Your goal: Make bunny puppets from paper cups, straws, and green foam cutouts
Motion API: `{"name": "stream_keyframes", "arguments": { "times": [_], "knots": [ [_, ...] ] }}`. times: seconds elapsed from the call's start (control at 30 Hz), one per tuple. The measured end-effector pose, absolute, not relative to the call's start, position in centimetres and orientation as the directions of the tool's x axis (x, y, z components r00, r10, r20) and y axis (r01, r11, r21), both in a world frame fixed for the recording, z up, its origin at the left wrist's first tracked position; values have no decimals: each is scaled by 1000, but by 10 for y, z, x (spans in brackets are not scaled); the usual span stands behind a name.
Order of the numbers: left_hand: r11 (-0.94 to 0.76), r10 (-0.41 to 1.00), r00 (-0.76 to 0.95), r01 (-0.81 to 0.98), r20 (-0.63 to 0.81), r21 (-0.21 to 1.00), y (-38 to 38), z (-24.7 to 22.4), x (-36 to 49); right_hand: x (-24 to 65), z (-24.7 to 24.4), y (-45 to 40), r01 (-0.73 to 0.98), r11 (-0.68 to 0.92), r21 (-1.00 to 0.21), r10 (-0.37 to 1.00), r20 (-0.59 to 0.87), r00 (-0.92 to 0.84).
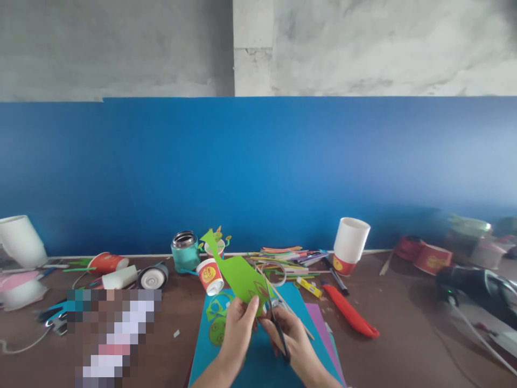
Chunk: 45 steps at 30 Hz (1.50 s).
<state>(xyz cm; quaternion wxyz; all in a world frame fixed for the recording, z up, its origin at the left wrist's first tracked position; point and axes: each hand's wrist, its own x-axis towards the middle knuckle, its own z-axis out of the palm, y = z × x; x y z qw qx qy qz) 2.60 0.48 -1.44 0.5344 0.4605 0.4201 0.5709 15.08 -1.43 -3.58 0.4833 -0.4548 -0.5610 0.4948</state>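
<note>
My left hand pinches a bright green sheet of paper that has leaf-like shapes drawn near its lower right edge. In my right hand is a pair of dark-handled scissors, its blades pointing up at the paper's right edge beside the drawn shapes. Whether the blades are apart is hard to see. Beneath both hands lies blue paper. On it, left of my left hand, are green cut-outs: a round piece with drawn rings and a scrap with holes.
Behind my hands stand a teal jar, a tipped paper cup and a pile of coloured sticks. Stacked white cups and a red-orange tool lie rightward. A roll of tape and a yellow tube are close by.
</note>
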Motion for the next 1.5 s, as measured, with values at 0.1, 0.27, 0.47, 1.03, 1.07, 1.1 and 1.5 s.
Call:
{"name": "stream_keyframes", "arguments": {
  "times": [0.1,0.27,0.47,1.03,1.07,1.1,1.5],
  "knots": [
    [-63,998,-12,-177,62,982,6,-17,26,151,-36,-15,20,119,-993,983,115,-140],
    [-65,997,22,-172,69,983,8,-20,24,151,-31,-17,13,156,-988,978,153,-142],
    [-51,997,49,-173,60,984,11,-18,23,153,-32,-15,38,112,-993,985,106,-133],
    [-54,992,104,-169,72,984,15,-9,17,155,-27,-15,78,46,-996,993,38,-111],
    [-60,990,114,-165,80,985,16,-9,16,155,-27,-15,77,41,-996,993,32,-111],
    [-65,988,125,-161,86,985,16,-10,16,155,-27,-16,77,38,-996,993,29,-114],
    [-16,977,209,-145,46,989,22,-11,11,160,-22,-17,142,44,-989,990,24,-139]
  ]
}}
